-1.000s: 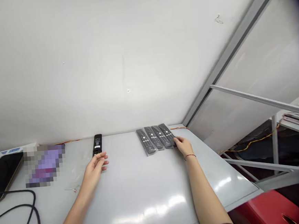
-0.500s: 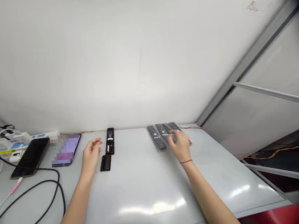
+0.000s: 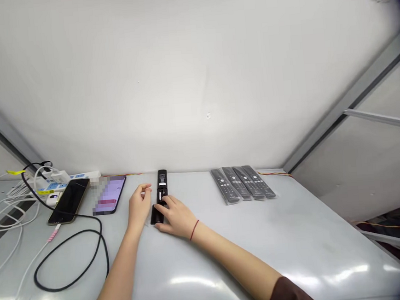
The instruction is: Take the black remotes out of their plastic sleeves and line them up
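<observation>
A black remote (image 3: 161,179) lies face down near the wall with its battery compartment uncovered. Below it is the dark battery cover (image 3: 156,215), partly hidden by my right hand (image 3: 176,216), whose fingers touch the cover and reach the remote's lower end. Just left of the remote, my left hand (image 3: 139,205) rests on its side with its fingers curled together; whether anything small is between them is hidden. Several wrapped remotes (image 3: 236,184) lie side by side to the right, apart from both hands.
On the left are a dark phone (image 3: 69,202), a lit phone (image 3: 111,195), a power strip (image 3: 91,174) and a looped black cable (image 3: 106,250). A white wall (image 3: 196,99) rises behind the grey table (image 3: 279,236). Metal frame bars (image 3: 336,123) stand at the right.
My right hand has moved left from the wrapped remotes to the battery cover. My left hand stays beside the open remote. The camera view has shifted left.
</observation>
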Motion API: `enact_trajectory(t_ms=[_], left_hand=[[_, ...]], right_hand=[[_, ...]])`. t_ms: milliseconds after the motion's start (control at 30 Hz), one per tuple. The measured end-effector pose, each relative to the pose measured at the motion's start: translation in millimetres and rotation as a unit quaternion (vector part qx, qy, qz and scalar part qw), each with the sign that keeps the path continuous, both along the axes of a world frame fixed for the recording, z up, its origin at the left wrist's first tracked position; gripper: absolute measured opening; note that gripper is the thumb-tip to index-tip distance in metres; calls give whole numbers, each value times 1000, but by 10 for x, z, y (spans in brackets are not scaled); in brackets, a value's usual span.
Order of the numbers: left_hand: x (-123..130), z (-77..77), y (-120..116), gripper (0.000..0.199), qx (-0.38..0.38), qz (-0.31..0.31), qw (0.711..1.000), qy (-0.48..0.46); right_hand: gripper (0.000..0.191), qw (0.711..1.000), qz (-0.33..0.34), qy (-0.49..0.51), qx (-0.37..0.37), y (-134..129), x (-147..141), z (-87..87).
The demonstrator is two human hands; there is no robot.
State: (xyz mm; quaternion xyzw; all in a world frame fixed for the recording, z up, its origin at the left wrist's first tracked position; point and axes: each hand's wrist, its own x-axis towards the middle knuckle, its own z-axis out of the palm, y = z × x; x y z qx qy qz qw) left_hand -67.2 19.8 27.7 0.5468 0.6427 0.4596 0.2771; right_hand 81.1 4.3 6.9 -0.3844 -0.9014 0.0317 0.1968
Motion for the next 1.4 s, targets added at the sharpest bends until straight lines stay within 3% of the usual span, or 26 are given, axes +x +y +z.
enact_trajectory(t_ms=[233,400,600,767,933,1167,1300,1400], left_hand=[[108,-52,-30,31,22,-48,985,167],[225,-101,-103,31,-10,-108,964,243],[350,-119,-178,45,-76,-88,928,354],[427,-162,-153,49,-88,-94,921,368],[470,-207,-117,55,-74,-111,942,308],[465,-192,-134,40,-75,-108,976,175],[477,-180,-112,44,-96,-84,991,-35],[549,-163,-133,37,-111,-68,961,-242]], right_hand=[[41,1000,0,-11,-6,-192,85,20],[43,1000,21,-11,-15,-387,192,42],[41,999,37,-8,-32,-509,334,71],[38,995,39,-11,-93,-511,499,133],[35,990,-4,41,-138,-412,679,206],[38,984,-6,112,-135,-333,768,231],[46,984,-2,160,-79,-330,756,192],[50,981,9,189,-39,-342,708,140]])
